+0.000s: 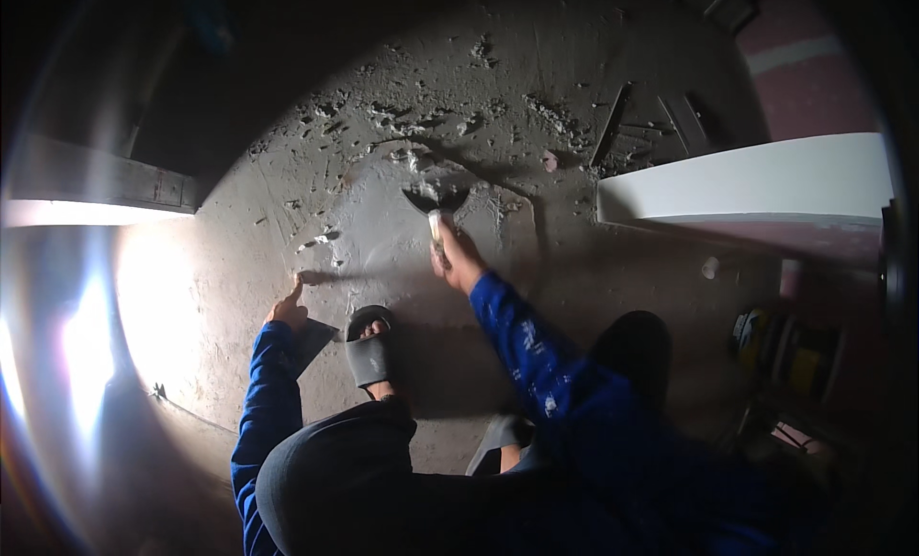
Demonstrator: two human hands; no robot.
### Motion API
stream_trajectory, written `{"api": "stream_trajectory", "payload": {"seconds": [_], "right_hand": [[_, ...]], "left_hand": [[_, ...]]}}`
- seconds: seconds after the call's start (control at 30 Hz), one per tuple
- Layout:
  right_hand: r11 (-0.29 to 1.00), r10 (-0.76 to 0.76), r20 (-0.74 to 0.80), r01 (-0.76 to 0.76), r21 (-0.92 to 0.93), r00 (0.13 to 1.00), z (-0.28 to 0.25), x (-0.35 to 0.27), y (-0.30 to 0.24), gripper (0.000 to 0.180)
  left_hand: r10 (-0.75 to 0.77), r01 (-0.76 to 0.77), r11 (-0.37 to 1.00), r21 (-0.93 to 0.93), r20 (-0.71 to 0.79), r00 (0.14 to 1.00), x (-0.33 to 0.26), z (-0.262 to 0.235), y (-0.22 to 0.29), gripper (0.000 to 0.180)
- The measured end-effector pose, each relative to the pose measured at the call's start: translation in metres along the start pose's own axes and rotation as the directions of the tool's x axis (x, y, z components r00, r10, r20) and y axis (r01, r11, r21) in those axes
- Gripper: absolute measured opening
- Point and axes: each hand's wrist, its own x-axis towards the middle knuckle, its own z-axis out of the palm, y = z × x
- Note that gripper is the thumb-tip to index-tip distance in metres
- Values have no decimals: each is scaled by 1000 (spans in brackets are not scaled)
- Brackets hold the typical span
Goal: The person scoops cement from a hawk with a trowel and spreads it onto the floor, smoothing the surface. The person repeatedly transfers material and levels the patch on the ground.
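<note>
My right hand (457, 256) is closed round the pale handle of a putty knife (436, 204). Its wide dark blade points away from me and meets a smooth, wet-looking grey patch (383, 221) on the floor. Small lumps of putty (421, 161) lie at the blade's far edge. Lower left, my left hand (287, 309) is closed near the floor. A dark flat blade (314, 345) sticks out beside its wrist, seemingly a second putty knife in that hand; its handle is mostly hidden by the fingers.
Crumbs of grey debris (388, 111) are scattered beyond the patch. Thin dark strips (613, 125) lie at far right, near a white-faced ledge (747, 181). Another ledge (105, 178) and a glaring light (88, 350) are at left. My sandalled foot (369, 350) stands close to the patch.
</note>
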Motion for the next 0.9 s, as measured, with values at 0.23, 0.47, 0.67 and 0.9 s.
{"api": "stream_trajectory", "payload": {"seconds": [0.23,0.47,0.67,0.9], "right_hand": [[995,59,53,-54,-89,997,-6,19,-21,44],[963,-267,-141,268,-6,953,-44,-55,60,31],[964,-256,-40,258,61,966,-31,-31,25,33],[955,-294,-144,298,3,945,-46,-41,38,37]], "left_hand": [[-10,10,1000,-3,16,1000,-2,-4,4,83],[42,-42,999,-23,26,999,2,0,-6,86],[31,-31,999,16,27,999,6,-1,-6,86],[59,-59,998,8,-1,998,6,-1,-7,87]]}}
